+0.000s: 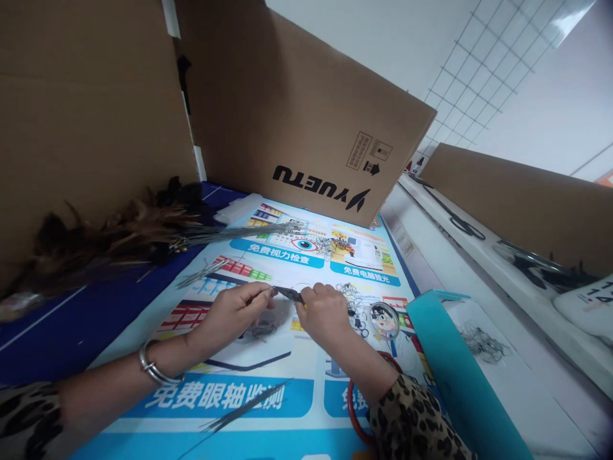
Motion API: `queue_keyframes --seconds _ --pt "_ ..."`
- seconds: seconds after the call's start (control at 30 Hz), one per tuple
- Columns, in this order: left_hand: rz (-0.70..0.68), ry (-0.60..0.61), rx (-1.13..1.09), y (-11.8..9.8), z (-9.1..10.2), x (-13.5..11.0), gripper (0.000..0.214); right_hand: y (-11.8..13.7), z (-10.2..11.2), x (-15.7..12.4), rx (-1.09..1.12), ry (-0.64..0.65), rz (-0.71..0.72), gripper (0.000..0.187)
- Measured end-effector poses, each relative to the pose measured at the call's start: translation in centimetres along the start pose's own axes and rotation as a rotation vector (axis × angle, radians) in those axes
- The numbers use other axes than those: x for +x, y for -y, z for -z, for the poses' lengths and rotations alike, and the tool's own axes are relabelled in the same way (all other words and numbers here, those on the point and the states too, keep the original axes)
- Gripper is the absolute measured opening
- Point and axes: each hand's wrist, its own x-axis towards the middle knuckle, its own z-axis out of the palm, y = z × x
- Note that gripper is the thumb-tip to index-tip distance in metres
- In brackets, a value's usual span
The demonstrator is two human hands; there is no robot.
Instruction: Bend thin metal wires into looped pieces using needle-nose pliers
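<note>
My right hand [325, 313] is wrapped round the handles of a pair of pliers [288, 293], whose dark jaws point left. At the tip of the jaws my left hand [242, 310] pinches something small; a thin wire seems to be there, but the fingers hide most of it. Below the hands lies a bundle of straight thin wires [249, 406] on the printed sheet. Right of my right hand are a heap of small bent wire pieces [352, 300] and a small round dish [384, 321]. Red-handled scissors [353, 409] lie partly under my right forearm.
Brown feathers [115, 230] and long wire stems [234, 233] lie at the back left. Cardboard panels [306, 115] stand behind and to the left. At right is a teal box [460, 377] beside tangled wire bits [483, 342]; black scissors [467, 225] lie on a ledge.
</note>
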Motion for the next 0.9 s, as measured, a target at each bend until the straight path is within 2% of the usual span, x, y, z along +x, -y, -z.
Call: queue_keyframes --seconds 0.33,0.53,0.73,0.8,0.9 --pt "-0.07 0.058 0.038 0.5 0.3 0.2 0.034 0.2 1.7 0.3 0.129 0.169 -0.074 0.027" --pt "-0.045 0.114 -0.009 0.5 0.6 0.6 0.037 -0.1 1.4 0.7 0.244 0.283 -0.109 0.034" --pt "-0.019 0.121 -0.047 0.0 0.7 0.7 0.04 -0.2 1.2 0.6 0.387 0.314 -0.136 0.038" --pt "0.017 0.127 -0.091 -0.1 0.6 0.7 0.042 -0.1 1.2 0.6 0.44 0.335 -0.142 0.038" --pt "0.149 0.161 -0.269 0.1 0.3 0.8 0.039 0.0 1.1 0.6 0.474 0.345 -0.155 0.038"
